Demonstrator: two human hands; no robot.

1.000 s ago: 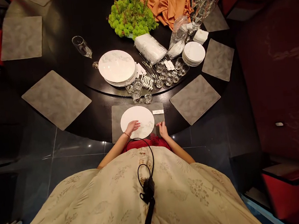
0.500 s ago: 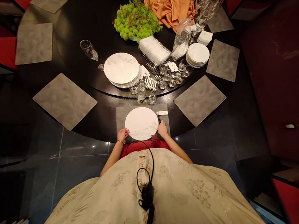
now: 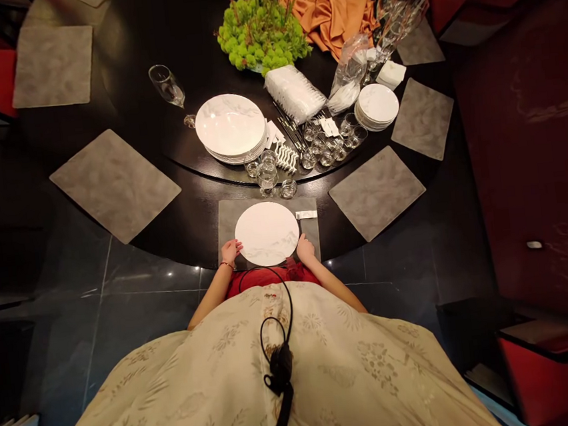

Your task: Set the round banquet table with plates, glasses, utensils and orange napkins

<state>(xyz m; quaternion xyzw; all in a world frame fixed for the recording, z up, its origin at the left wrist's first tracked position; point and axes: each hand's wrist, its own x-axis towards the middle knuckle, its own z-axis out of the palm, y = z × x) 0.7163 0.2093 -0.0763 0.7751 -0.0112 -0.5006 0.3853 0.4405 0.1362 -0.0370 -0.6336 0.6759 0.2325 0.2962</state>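
A large white plate (image 3: 266,233) with grey marbling lies on a grey placemat (image 3: 224,212) at the table's near edge. My left hand (image 3: 231,251) is at the plate's left side, its fingers stretched out by the rim. Along the right side, my right hand (image 3: 306,246) is closed around the lower part of dark chopsticks (image 3: 299,223), close to the plate's rim. Their upper ends meet the left end of a small white rest (image 3: 307,215). The hand hides the rest of their length.
Beyond the placemat stand small glasses (image 3: 267,176), a plate stack (image 3: 230,124), smaller plates (image 3: 377,105), a wrapped white pack (image 3: 295,94), green plants (image 3: 261,31) and orange cloth (image 3: 329,8). A stemmed glass (image 3: 166,86) leans left. More placemats (image 3: 377,192) line the table (image 3: 156,245).
The view has shifted slightly. My right hand and the chopsticks sit a little closer to the plate's right rim. My left hand stays by the left rim.
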